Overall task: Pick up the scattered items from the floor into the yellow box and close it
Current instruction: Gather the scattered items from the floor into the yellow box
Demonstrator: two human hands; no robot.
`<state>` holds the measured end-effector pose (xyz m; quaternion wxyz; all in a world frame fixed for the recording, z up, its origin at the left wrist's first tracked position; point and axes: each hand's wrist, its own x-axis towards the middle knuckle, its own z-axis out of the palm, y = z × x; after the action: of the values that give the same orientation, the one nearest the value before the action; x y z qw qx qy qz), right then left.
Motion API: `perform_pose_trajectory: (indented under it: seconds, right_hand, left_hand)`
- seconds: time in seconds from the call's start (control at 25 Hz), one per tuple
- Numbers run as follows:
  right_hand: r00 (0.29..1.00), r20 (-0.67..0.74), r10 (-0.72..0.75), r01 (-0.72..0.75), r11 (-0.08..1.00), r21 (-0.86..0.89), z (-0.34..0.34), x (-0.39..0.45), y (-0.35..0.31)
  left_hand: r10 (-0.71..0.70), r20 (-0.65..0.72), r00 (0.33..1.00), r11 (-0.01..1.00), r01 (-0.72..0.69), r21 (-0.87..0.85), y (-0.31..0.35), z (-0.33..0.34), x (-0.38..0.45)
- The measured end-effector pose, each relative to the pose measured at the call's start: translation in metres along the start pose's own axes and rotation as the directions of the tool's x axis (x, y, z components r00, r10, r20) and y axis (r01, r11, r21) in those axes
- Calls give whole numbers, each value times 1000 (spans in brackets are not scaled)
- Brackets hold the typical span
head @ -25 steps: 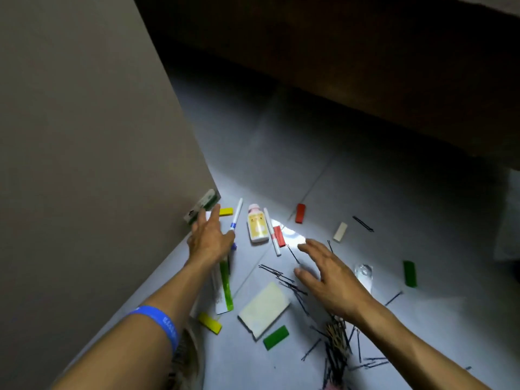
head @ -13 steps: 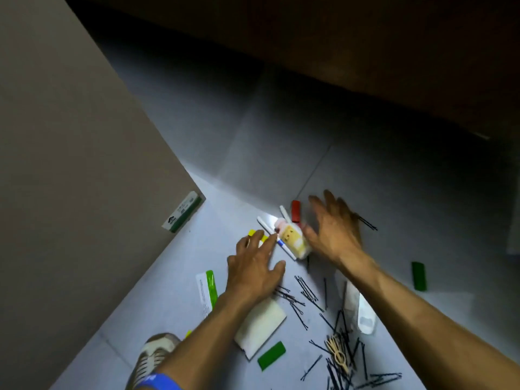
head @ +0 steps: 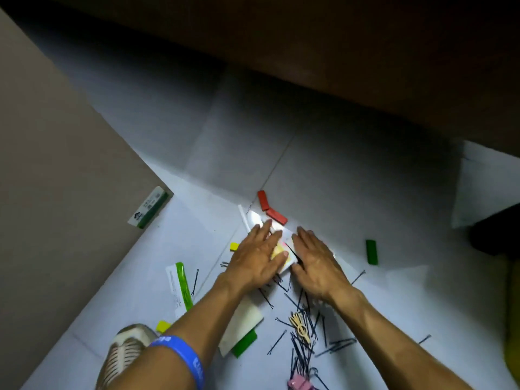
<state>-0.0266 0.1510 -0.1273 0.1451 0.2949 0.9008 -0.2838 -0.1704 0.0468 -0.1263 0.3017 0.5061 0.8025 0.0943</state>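
I see both hands flat, fingers straight: left hand & right hand press the small bottle between them. Two red blocks just beyond bottle. Bottle label unreadable. Blue wristband print too blurred.

Bottle between both hands; hairpins nearer; two blocks beyond.

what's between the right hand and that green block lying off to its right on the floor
Nothing visible. The right hand lies flat on the floor beside the small bottle, and only bare floor separates it from the green block.
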Motion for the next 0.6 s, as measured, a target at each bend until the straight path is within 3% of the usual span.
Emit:
perform_pose_trajectory:
  seconds: [0.12,0.2,0.28,0.32,0.4,0.44,0.52,0.6]
  right_hand:
    - [1000,-7,-10,11,990,144,-3,-21,-7]
    - [997,-66,36,-25,986,166,-9,-23,-11]
    - [977,-159,144,-127,985,115,-10,-20,-14]
    - [956,-204,211,-199,977,77,-9,-18,-13]
    - [922,-195,334,-329,942,61,-3,-16,-10]
    - [918,-164,361,-354,932,72,1,-16,-8]
    - [928,-158,337,-330,941,68,12,-17,-11]
    - [941,-181,285,-270,957,104,26,-21,-24]
  left_hand:
    - [24,-60,998,1000,-24,-1,6,10,-38]
    - [-130,-258,957,986,99,-132,-1,-1,-56]
    - [-403,-425,810,914,338,-223,-20,-11,-75]
    - [-549,-425,720,835,484,-259,-32,-13,-85]
    - [-804,-233,548,594,709,-380,-53,-15,-103]
    - [-865,-114,489,487,759,-432,-58,-13,-106]
    - [-874,-22,485,441,775,-453,-53,-1,-104]
    - [-819,-94,566,539,705,-461,-32,17,-90]
